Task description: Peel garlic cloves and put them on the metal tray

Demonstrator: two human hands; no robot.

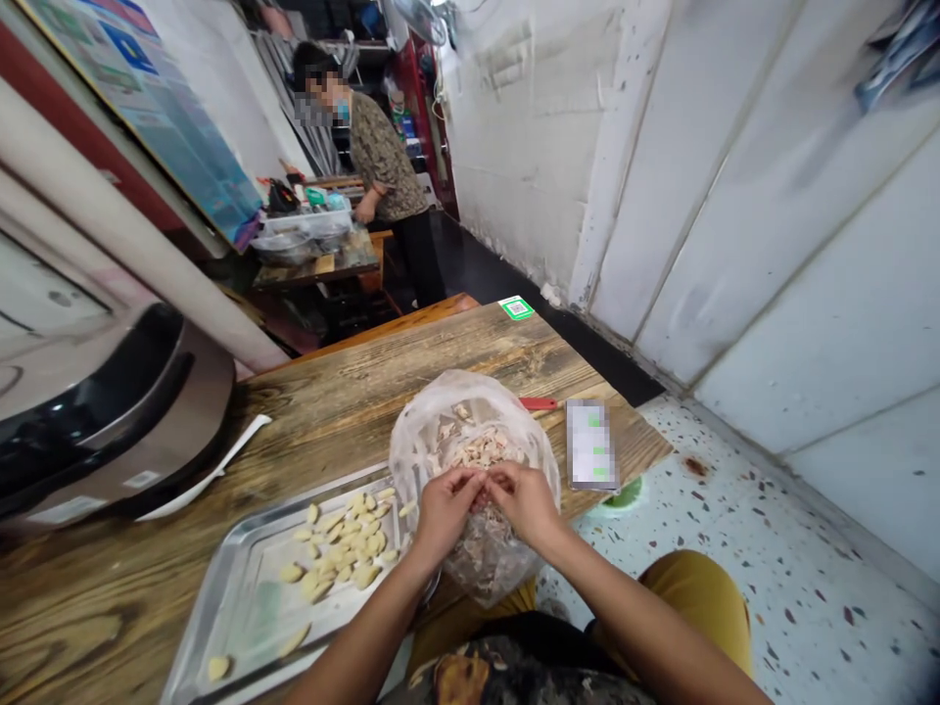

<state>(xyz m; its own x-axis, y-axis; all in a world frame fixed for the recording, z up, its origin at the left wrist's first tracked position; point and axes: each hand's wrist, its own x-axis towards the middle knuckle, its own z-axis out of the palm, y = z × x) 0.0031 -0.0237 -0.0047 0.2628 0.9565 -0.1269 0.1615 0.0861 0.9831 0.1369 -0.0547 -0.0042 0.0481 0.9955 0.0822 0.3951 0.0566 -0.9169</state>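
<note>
My left hand (445, 509) and my right hand (526, 501) meet over a clear plastic bag (441, 421) full of papery garlic skins at the table's near edge. Both have their fingers pinched together around a small piece between them, too small to name for certain. To the left of the bag lies a metal tray (242, 597) with a pile of several peeled garlic cloves (345, 548). Two stray cloves lie near the tray's front end.
A phone (591, 446) and a red-handled tool (539, 402) lie on the wooden table (352, 392) right of the bag. A large steel cooker (103, 411) stands at the left, a white spatula (212, 470) beside it. Another person (382, 166) stands at a far table.
</note>
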